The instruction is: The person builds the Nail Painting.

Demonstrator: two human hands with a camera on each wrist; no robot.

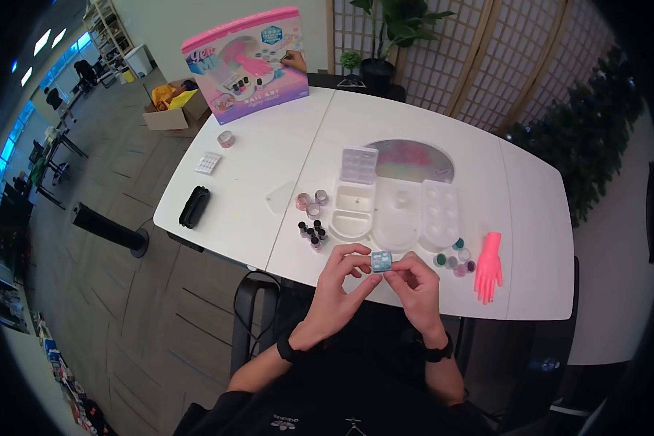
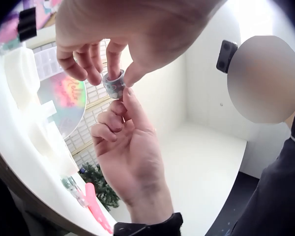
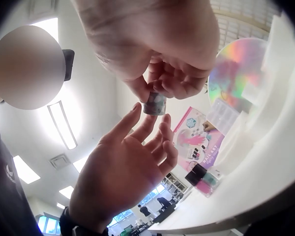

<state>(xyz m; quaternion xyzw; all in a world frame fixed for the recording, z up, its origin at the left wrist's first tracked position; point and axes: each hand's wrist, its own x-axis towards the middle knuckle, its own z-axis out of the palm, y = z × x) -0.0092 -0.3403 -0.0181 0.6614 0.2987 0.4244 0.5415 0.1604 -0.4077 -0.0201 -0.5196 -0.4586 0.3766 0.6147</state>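
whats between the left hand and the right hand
A small patterned cylinder, held by both the left hand and the right hand; the head view shows it between them.

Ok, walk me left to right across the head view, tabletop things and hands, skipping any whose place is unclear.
Black case, small pinkish cylinder, translucent sheet, left hand, teal patterned cylinder held in both hands, right hand, cluster of small pots, bright pink model hand.
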